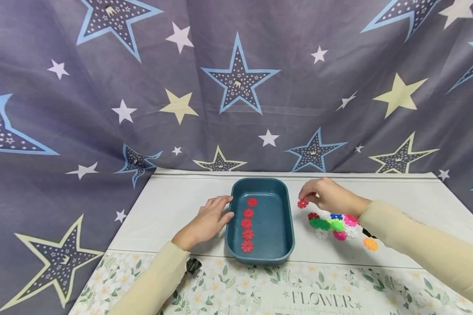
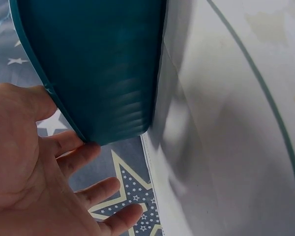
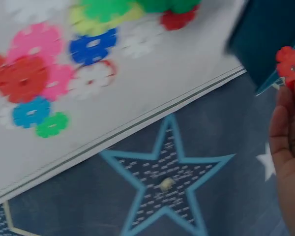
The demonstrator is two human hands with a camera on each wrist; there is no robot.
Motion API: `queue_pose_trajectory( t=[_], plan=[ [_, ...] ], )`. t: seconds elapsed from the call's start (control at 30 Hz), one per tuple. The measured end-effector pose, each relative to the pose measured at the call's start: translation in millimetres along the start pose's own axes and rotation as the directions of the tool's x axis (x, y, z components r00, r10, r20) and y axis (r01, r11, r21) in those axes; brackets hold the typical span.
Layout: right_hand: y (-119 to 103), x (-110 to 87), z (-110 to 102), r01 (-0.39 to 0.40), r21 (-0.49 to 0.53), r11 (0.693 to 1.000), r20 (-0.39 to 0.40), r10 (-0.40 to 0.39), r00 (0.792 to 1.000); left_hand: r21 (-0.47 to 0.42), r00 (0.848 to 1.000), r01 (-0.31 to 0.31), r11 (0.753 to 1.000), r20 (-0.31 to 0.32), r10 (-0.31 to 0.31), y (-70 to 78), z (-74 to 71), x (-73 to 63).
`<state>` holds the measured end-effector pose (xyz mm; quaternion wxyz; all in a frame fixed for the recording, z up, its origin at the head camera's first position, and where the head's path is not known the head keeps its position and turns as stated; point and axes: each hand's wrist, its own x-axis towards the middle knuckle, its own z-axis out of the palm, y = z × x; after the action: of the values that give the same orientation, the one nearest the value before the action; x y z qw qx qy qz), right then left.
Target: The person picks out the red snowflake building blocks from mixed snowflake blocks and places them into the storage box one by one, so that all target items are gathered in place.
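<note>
What looks like a grey-purple curtain (image 1: 284, 100), printed with stars (image 1: 240, 83), hangs behind a white tablecloth (image 1: 177, 188) flowered along its near part.

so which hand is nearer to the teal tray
Left. The left hand touches the tray at its left rim; the right hand is apart from it, off its right side, pinching a red flower piece.

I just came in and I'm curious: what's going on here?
Someone's right hand pinches a red flower-shaped piece beside the blue-green tray, while the left hand touches the tray's rim. Five red pieces lie in the tray, roughly in a line. A mixed-color pile of similar pieces lies to the tray's right.
</note>
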<state>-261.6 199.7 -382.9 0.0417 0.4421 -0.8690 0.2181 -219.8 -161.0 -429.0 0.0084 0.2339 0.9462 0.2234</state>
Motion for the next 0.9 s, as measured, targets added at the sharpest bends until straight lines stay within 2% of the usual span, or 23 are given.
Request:
queue_pose_trajectory(
  t=[0.2, 0.3, 0.43, 0.57, 0.67, 0.9],
  plan=[
    [-32.3, 19.4, 16.8, 0.165, 0.064, 0.984, -0.061, -0.162, 0.985, 0.001, 1.0, -0.004, 1.0, 0.0, 0.004, -1.5, -1.0, 0.5],
    [-49.1, 28.4, 31.7, 0.211, 0.083, 0.974, -0.008, -0.211, 0.978, 0.006, 1.0, 0.002, 1.0, 0.009, -0.002, -1.7, -1.7, 0.6],
    [-64.5, 37.0, 52.9, 0.149, 0.134, 0.98, 0.185, -0.172, 0.967, 0.002, 1.0, 0.008, 1.0, 0.014, -0.008, -1.9, -2.6, 1.0],
    [-71.1, 42.3, 68.0, 0.04, 0.156, 0.987, 0.332, -0.091, 0.939, -0.001, 1.0, 0.005, 1.0, 0.013, -0.005, -2.4, -1.9, 1.6],
    [-72.3, 44.7, 73.5, -0.004, 0.148, 0.989, 0.374, -0.052, 0.926, 0.0, 1.0, 0.002, 1.0, 0.008, -0.002, -3.2, -0.4, 1.8],
    [-71.9, 46.5, 77.6, -0.046, 0.138, 0.989, 0.396, -0.013, 0.918, -0.005, 1.0, 0.009, 1.0, 0.016, -0.009, -3.9, 1.2, -0.3]
  ],
)
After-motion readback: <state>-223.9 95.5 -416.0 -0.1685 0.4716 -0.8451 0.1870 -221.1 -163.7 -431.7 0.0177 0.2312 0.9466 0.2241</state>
